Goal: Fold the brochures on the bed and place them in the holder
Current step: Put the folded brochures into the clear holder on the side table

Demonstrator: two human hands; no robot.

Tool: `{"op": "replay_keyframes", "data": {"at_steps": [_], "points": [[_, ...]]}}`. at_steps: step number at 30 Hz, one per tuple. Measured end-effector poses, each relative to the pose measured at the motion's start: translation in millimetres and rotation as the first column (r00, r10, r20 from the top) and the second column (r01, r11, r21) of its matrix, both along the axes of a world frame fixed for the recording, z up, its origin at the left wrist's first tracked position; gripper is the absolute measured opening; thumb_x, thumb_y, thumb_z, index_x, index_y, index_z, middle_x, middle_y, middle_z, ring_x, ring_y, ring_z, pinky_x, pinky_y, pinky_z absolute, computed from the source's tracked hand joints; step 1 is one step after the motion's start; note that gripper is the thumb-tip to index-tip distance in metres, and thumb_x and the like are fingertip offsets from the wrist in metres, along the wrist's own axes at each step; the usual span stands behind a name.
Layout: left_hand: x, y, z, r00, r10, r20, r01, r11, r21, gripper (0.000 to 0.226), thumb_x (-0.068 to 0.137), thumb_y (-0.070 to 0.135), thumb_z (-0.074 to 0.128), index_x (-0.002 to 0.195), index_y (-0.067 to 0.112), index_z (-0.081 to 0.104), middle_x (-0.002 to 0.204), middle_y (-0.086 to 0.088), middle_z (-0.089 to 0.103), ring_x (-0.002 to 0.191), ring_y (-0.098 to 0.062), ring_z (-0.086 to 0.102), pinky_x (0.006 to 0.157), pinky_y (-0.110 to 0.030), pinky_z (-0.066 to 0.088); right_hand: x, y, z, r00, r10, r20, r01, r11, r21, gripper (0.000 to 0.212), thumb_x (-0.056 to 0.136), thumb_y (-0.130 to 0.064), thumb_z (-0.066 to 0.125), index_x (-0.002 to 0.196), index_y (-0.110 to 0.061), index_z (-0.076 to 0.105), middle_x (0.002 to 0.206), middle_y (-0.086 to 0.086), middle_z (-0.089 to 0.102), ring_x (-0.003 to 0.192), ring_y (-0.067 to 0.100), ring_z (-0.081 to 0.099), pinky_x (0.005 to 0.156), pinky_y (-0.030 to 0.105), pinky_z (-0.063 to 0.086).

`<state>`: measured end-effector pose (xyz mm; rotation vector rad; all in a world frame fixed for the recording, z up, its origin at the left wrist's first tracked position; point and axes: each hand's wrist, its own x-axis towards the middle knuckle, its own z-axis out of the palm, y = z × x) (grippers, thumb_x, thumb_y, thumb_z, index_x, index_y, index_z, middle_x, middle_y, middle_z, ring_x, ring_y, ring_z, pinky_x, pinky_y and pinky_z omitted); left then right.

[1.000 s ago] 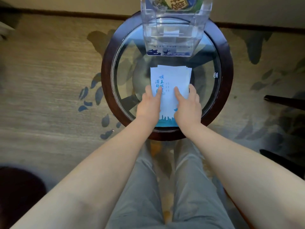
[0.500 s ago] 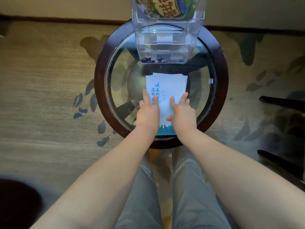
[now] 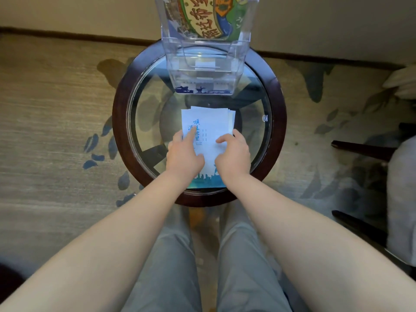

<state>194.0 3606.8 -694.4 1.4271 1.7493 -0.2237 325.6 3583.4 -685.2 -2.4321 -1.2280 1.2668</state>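
Observation:
A folded white brochure [image 3: 213, 124] with blue characters and a blue skyline strip lies flat on the round glass table [image 3: 126, 140]. Edges of other sheets peek out along its far and right sides. My left hand [image 3: 183, 154] rests on its left half, index finger stretched forward over the print. On its right half sits my right hand [image 3: 234, 153], fingers curled, with the fingertips at the brochure's right edge. A clear acrylic holder [image 3: 203, 70] stands at the table's far side. A colourful brochure [image 3: 207, 16] stands in its upper tier, and a blue-printed one [image 3: 202, 89] lies in the lowest.
The table has a dark wooden rim and stands on patterned carpet [image 3: 56, 131]. My grey-trousered legs [image 3: 171, 262] are under its near edge. Dark chair legs [image 3: 360, 149] and pale upholstery [image 3: 403, 199] are at the right. A wall base [image 3: 67, 37] runs along the far side.
Both hands have slid back toward me along the brochure. My right fingers have curled and shifted toward the brochure's right edge. The view has tilted, so table and holder sit lower in frame.

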Motion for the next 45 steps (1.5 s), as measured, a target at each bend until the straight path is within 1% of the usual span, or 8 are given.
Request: {"op": "replay_keyframes", "data": {"at_steps": [5,12,17,22,26,29,32,45], "points": [[4,21,2,0.949,0.298,0.106,-0.304,0.951,0.048,0.106,0.083,0.019,0.072,0.162,0.024,0.001,0.131,-0.011,0.057,0.119,-0.030,0.058,0.097,-0.048,0.054,1,12,-7,0.998,-0.062,-0.024,0.063,0.997,0.054,0.064,0.079,0.006,0.062,0.136,-0.023,0.053,0.138,0.004,0.048,0.130,0.027,0.046,0.084,0.028,0.042],[15,25,-1,0.946,0.319,0.053,-0.323,0.936,0.138,0.076,0.090,0.024,0.076,0.151,0.017,0.031,0.141,-0.012,0.045,0.122,-0.030,0.056,0.094,-0.039,0.051,7,23,-11,0.996,-0.092,-0.006,0.092,0.996,0.007,0.083,0.078,-0.006,0.065,0.150,-0.032,0.032,0.123,0.007,0.041,0.120,0.030,0.044,0.081,0.034,0.048],[7,29,9,0.986,0.161,0.036,-0.165,0.970,0.177,0.090,0.087,0.029,0.079,0.153,0.045,0.021,0.122,-0.005,0.047,0.092,-0.021,0.053,0.075,-0.035,0.044,12,23,-12,0.997,-0.075,0.012,0.074,0.995,0.063,0.082,0.075,-0.005,0.075,0.144,-0.029,0.036,0.121,0.004,0.037,0.112,0.028,0.048,0.076,0.033,0.046],[2,32,20,0.997,0.070,-0.030,-0.062,0.973,0.220,0.056,0.086,0.031,0.079,0.131,0.032,0.045,0.120,0.000,0.046,0.090,-0.020,0.054,0.069,-0.034,0.047,13,23,-4,0.998,-0.049,0.033,0.042,0.980,0.196,0.067,0.075,0.001,0.074,0.128,-0.022,0.039,0.128,0.004,0.047,0.114,0.027,0.053,0.086,0.041,0.053],[0,37,30,0.995,-0.005,-0.099,0.028,0.970,0.242,0.046,0.083,0.033,0.082,0.115,0.028,0.050,0.116,0.002,0.050,0.088,-0.020,0.056,0.071,-0.037,0.054,15,25,9,0.977,0.193,0.090,-0.208,0.955,0.210,0.086,0.085,-0.007,0.074,0.149,-0.040,0.027,0.119,0.002,0.049,0.109,0.022,0.051,0.078,0.037,0.051],[2,38,39,0.983,-0.094,-0.160,0.131,0.961,0.242,0.047,0.079,0.036,0.084,0.111,0.028,0.050,0.112,0.002,0.054,0.094,-0.021,0.058,0.076,-0.042,0.057,18,25,16,0.943,0.292,0.163,-0.324,0.917,0.232,0.034,0.100,-0.022,0.061,0.134,-0.024,0.057,0.119,0.005,0.045,0.112,0.025,0.047,0.075,0.035,0.046],[8,39,49,0.950,-0.218,-0.224,0.269,0.936,0.228,0.043,0.085,0.035,0.080,0.118,0.028,0.053,0.115,-0.001,0.061,0.105,-0.025,0.057,0.080,-0.042,0.056,20,26,24,0.939,0.310,0.151,-0.339,0.908,0.247,0.017,0.102,-0.017,0.054,0.117,-0.017,0.062,0.118,0.005,0.055,0.108,0.027,0.053,0.072,0.036,0.043],[5,14,113,0.840,-0.469,-0.272,0.513,0.850,0.119,0.048,0.092,0.004,0.054,0.136,0.019,0.043,0.123,-0.009,0.055,0.115,-0.031,0.050,0.071,-0.039,0.040,12,9,99,0.866,0.472,0.164,-0.498,0.840,0.216,0.043,0.093,-0.004,0.049,0.127,-0.028,0.064,0.099,-0.001,0.055,0.093,0.028,0.057,0.070,0.037,0.041]]}}
